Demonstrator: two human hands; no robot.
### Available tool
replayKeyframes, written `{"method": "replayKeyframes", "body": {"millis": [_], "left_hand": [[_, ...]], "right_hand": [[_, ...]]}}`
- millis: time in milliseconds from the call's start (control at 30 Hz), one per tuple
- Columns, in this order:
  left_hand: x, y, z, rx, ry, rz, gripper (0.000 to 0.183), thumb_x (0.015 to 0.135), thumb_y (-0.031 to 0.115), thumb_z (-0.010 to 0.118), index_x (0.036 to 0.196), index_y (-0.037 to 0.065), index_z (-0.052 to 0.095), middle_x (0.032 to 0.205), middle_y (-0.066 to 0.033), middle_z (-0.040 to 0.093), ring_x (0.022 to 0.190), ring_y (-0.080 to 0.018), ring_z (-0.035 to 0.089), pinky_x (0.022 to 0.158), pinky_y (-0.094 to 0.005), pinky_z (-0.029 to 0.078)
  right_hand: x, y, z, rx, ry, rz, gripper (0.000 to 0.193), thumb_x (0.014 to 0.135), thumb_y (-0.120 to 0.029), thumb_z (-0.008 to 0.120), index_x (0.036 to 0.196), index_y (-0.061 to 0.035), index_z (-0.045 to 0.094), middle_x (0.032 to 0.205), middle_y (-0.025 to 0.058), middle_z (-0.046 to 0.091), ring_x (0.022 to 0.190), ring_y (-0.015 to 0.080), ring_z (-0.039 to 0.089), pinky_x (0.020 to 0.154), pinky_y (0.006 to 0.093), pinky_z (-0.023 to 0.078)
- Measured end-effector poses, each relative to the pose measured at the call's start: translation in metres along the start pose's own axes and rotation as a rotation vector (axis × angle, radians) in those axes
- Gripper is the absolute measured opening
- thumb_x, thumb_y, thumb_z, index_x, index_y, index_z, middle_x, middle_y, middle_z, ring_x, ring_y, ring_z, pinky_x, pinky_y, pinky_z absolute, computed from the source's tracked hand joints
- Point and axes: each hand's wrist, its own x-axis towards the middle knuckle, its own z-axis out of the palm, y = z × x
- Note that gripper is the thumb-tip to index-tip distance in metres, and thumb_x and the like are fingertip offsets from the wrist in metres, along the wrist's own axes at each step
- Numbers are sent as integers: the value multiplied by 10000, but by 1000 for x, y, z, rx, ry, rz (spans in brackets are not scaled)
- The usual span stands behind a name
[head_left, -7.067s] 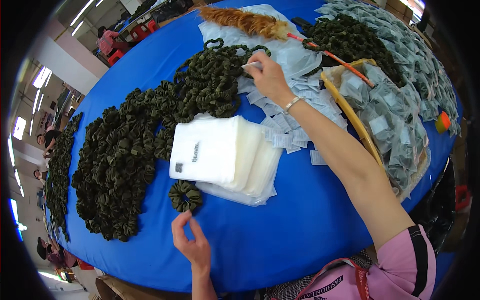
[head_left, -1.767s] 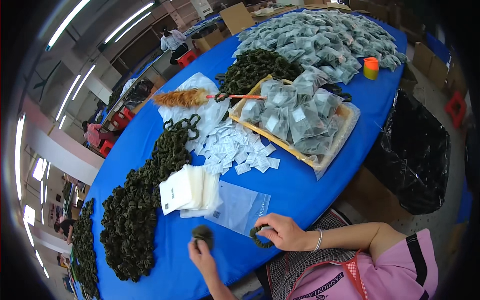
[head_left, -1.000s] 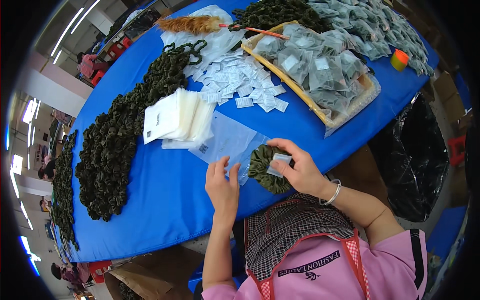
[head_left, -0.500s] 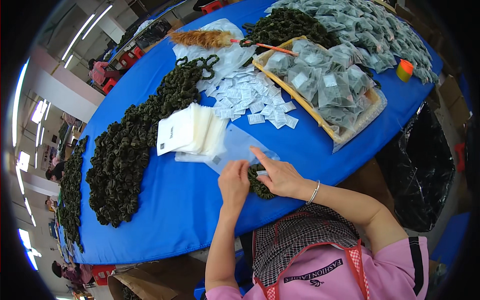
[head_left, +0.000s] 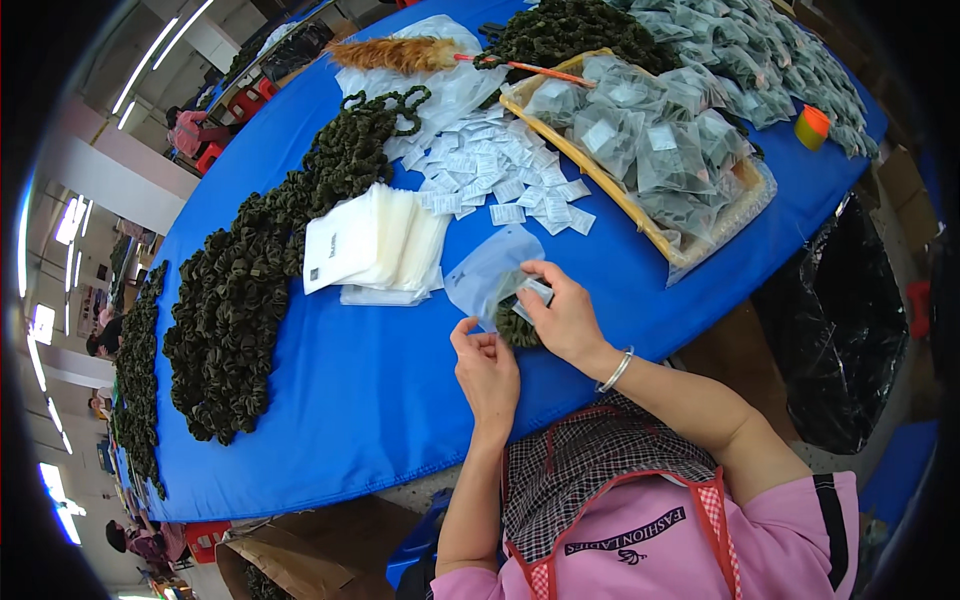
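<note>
My left hand pinches the near edge of a clear frosted plastic bag above the blue table. My right hand grips a dark green scrunchie with a small white printed label under the thumb. Part of the scrunchie appears to lie inside the bag's mouth; my fingers hide how far. Just left of the bag rests a stack of similar bags, fanned out. Beyond it lies a loose heap of white labels.
Dark green scrunchies form a long pile on the left of the blue table. At the right, a yellow-rimmed tray holds filled bags, with more heaped behind. A feather duster and an orange-and-yellow container lie farther off.
The bag has come away from the stack and now stands up around part of the scrunchie. My right hand has closed on the scrunchie and label; my left has shifted to the bag's near edge.
</note>
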Motion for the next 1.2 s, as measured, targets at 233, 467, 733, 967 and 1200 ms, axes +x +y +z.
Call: {"method": "replayKeyframes", "body": {"millis": [233,467,733,967,1200], "left_hand": [[-27,8,22,-186,-7,-114,676,867,6,591,1361,-136,152,802,-89,592,651,-102,568,583,-218,454],[-34,6,14,-427,-294,-204,661,858,-5,600,1346,-139,176,774,-86,598,605,-91,560,545,-203,460],[-32,10,-1,-548,-479,-272,697,806,-51,576,1401,-33,215,769,-44,582,590,-76,527,511,-200,420],[-25,1,-21,-49,-149,-232,558,830,126,635,1253,-107,356,661,-78,589,594,-155,577,579,-299,467],[-8,-9,-19,115,-97,-176,302,895,225,586,844,-72,568,667,-98,632,561,-153,599,535,-277,466]], "right_hand": [[11,-2,22,-168,116,10,526,866,-113,608,1327,-45,363,1049,213,595,888,337,615,692,401,487],[0,-9,22,368,95,212,488,894,-168,625,1314,-45,410,1207,129,526,984,213,546,808,324,470],[-6,-12,7,-271,-131,-44,433,819,-80,604,1221,-33,449,854,203,649,740,394,633,649,470,482],[-26,-13,-19,-484,32,-399,509,798,-95,629,1261,-40,423,748,179,637,673,374,628,555,450,459],[-17,11,-38,-600,88,-313,82,811,-72,616,889,-51,606,734,67,591,618,262,582,543,375,458]]}}
